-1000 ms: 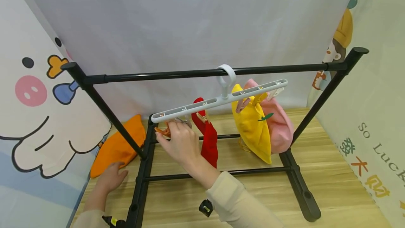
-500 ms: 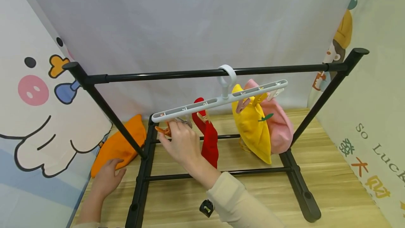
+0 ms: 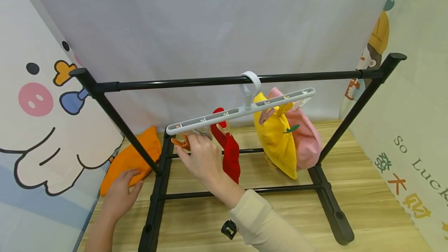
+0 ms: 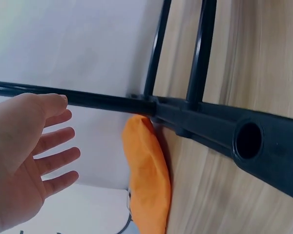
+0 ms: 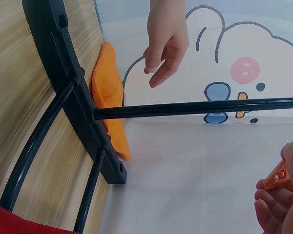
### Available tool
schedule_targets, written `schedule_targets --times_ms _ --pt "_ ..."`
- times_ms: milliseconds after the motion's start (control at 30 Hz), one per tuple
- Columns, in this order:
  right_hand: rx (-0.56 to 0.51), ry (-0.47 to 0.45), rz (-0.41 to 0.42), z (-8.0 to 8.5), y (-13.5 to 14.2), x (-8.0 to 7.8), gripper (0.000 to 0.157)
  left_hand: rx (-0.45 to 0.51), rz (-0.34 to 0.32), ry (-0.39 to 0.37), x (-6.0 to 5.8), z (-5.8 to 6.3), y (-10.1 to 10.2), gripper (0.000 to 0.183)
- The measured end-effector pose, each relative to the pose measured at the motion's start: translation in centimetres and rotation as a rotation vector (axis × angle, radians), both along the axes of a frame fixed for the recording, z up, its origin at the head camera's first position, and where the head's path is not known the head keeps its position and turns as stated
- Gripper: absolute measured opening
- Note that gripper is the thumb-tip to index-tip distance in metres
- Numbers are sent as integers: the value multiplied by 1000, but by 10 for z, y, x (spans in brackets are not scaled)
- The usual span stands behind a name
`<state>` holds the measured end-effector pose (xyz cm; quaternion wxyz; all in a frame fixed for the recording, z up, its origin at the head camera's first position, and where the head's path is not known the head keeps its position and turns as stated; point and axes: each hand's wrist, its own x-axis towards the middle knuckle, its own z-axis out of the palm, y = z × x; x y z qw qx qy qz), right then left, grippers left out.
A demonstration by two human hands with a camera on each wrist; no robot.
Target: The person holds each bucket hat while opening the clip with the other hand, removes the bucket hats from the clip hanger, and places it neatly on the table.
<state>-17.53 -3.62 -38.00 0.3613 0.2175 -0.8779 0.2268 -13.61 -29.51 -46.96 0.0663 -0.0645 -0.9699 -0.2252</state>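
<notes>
In the head view, my right hand (image 3: 203, 158) pinches an orange clothespin (image 3: 181, 143) at the left end of a white clip hanger (image 3: 241, 112). The same orange clothespin (image 5: 279, 177) shows between thumb and fingers in the right wrist view. My left hand (image 3: 119, 197) is beside an orange cloth pouch (image 3: 140, 153) at the back left and overlaps its near edge. In the left wrist view that hand (image 4: 19, 156) holds nothing, its fingers loosely extended and apart from the orange pouch (image 4: 146, 170).
The hanger hooks over a black rack's top bar (image 3: 175, 83). A red cloth piece (image 3: 231, 158), a yellow pouch (image 3: 278, 143) and a pink pouch (image 3: 308, 143) hang from its clips. The rack's left post (image 3: 122, 127) stands between my hands.
My left hand has moved forward, further over the orange pouch's near edge. The right hand keeps its pinch on the clothespin. The hanging cloth pieces have shifted slightly left.
</notes>
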Motion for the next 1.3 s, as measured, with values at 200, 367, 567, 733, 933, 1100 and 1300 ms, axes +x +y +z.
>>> schedule_targets --times_ms 200,367,567,733,933,1100,1300 --pt "-10 7 6 0 1 1 21 19 -8 90 3 6 10 34" --pt "-2 9 -1 0 2 1 22 33 -14 122 5 11 17 34" --pt "-6 3 -3 -1 3 2 24 47 -20 147 5 9 23 34" --pt "-15 11 6 0 3 3 27 54 -29 183 6 7 26 33" --pt "-27 24 16 -1 4 4 25 61 -48 230 6 6 31 33" --pt "-20 25 24 -1 6 5 24 60 -54 250 5 8 36 32" --pt "-10 10 52 1 7 9 26 70 -50 236 4 11 40 31"
